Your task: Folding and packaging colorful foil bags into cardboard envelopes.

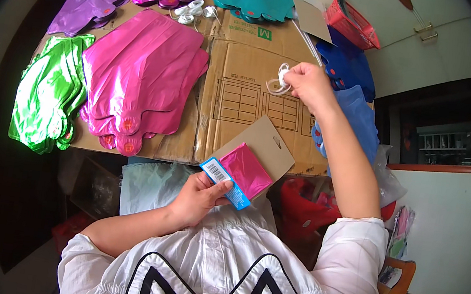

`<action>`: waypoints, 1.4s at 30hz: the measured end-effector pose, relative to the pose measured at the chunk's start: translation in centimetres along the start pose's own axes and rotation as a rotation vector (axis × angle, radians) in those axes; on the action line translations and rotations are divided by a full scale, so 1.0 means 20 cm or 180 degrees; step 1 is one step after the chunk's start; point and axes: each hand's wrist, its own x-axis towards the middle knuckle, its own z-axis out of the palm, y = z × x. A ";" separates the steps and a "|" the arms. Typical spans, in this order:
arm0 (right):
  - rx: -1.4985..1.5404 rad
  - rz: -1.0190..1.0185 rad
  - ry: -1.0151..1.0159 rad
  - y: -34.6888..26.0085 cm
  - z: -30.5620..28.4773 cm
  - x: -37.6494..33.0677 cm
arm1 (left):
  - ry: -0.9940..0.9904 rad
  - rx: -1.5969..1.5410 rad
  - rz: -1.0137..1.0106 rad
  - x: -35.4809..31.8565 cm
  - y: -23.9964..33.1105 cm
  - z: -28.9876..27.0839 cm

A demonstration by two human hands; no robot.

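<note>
Magenta folded foil balloon (246, 170) on a brown backing card (263, 142) is gripped by the left hand (198, 197) near the chest. Right hand (309, 85) pinches a white ribbon coil (280, 80) above the cardboard-covered table (242, 97); pink foil balloons (138, 75) lie left.

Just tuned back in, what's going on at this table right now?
A person's left hand holds a brown card with a folded pink foil balloon and a blue label. The right hand holds up a white ribbon coil over the cardboard-covered table. Stacks of pink, green and blue foil balloons lie around.
</note>
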 end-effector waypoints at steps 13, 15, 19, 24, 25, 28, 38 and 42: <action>-0.1952 -0.1111 -0.0683 -0.05 -0.09 -0.19 | 0.0050 0.0036 -0.0002 0.00 -0.01 0.01; -0.2637 -0.1686 -0.0290 -0.01 -0.03 -0.20 | 0.0047 0.0049 -0.0005 0.00 -0.01 0.01; -0.2736 -0.1586 -0.0097 0.02 0.03 -0.18 | 0.0017 0.0057 0.0014 0.00 -0.01 0.01; -0.1713 -0.0870 -0.0613 0.00 -0.06 -0.18 | 0.0002 0.0002 0.0003 0.00 -0.01 0.00; -0.1177 -0.0672 -0.0716 -0.02 -0.09 -0.20 | 0.0014 -0.0023 0.0002 0.00 -0.01 0.00; 0.0307 -0.0164 -0.1115 -0.06 -0.15 -0.37 | -0.0056 -0.0005 -0.0008 0.00 -0.02 -0.01; -0.0617 -0.0555 -0.0917 0.13 0.07 -0.76 | -0.0968 -0.0011 -0.0102 0.07 -0.07 -0.15; -0.0486 -0.0471 -0.1451 0.05 0.12 -0.83 | -0.1025 -0.0053 -0.0110 0.06 -0.07 -0.16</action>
